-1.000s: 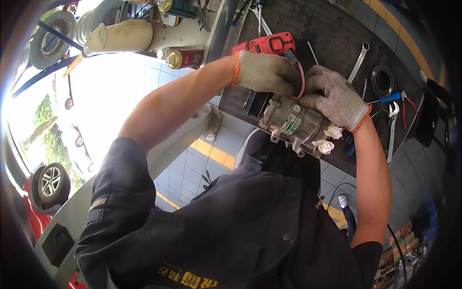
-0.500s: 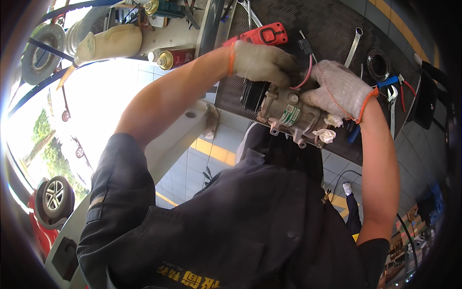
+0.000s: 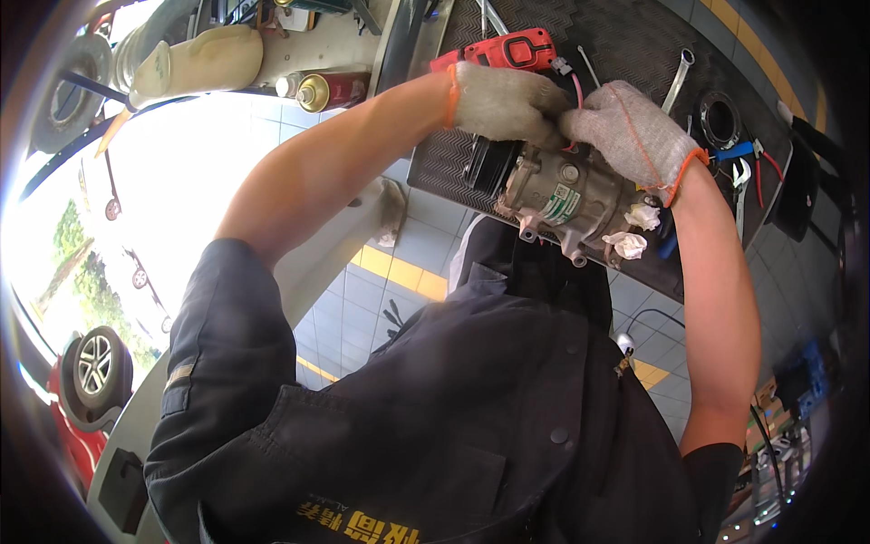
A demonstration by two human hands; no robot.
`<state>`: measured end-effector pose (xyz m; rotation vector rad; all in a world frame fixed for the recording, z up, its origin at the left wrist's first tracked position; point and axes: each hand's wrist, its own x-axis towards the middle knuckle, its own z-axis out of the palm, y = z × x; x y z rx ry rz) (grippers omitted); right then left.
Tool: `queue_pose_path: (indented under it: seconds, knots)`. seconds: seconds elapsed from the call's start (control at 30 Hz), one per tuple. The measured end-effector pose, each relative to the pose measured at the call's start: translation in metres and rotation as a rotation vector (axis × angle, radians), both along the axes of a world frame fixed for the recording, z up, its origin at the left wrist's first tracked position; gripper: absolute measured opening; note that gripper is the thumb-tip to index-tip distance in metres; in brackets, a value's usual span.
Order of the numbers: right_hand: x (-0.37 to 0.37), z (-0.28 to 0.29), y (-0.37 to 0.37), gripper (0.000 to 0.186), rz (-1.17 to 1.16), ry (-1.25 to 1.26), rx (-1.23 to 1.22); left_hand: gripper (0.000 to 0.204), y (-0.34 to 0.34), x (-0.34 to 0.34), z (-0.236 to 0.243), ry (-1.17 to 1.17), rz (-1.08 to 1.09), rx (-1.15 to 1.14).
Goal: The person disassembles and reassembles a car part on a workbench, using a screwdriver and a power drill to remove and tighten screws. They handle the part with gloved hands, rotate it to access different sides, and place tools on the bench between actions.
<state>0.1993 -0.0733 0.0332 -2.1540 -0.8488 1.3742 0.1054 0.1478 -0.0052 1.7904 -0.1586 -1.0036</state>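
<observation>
A grey metal car air-conditioning compressor (image 3: 594, 195) lies on its side at the near edge of the bench, with a green-and-white label and a black pulley (image 3: 487, 165) at its left end. Wads of white paper (image 3: 625, 244) stick out at its right end. From its top rises a pink wire (image 3: 578, 89) ending in a dark connector (image 3: 563, 67). Both hands wear whitish knit gloves with orange cuffs. My right hand (image 3: 630, 129) pinches the wire low down. Against it, my left hand (image 3: 509, 104) is closed, its fingertips hidden above the compressor.
Behind my left hand is a red tool (image 3: 517, 50) on the ribbed black bench mat (image 3: 625, 36). Wrenches (image 3: 678, 80), a black ring (image 3: 720, 120) and pliers with red handles (image 3: 768, 163) lie to the right. Spray cans (image 3: 333, 91) and a beige bottle (image 3: 204, 65) stand left.
My right hand has moved left, bringing its fingertips against my left hand at the wire. The wire stands straighter, its connector now beside the red tool. The whole view has shifted slightly.
</observation>
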Motion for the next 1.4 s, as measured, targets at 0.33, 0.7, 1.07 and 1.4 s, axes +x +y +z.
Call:
queue_pose_path:
  seconds: [0.33,0.7,1.07,1.4]
  knots:
    - [0.009,0.028,-0.017,0.038,-0.014,0.204,-0.010,0.033,-0.007,-0.009,-0.012,-0.208,-0.003,-0.180]
    - [-0.015,0.031,-0.026,0.033,-0.150,-0.080,0.114,0.044,-0.003,0.000,0.011,-0.137,-0.040,-0.073]
    - [-0.018,0.029,-0.041,0.024,-0.348,0.080,0.135,0.049,-0.009,-0.004,0.002,-0.106,0.079,-0.166]
    - [-0.039,0.029,-0.035,0.029,-0.251,-0.116,0.150,0.044,-0.012,0.001,0.009,0.064,0.117,-0.163]
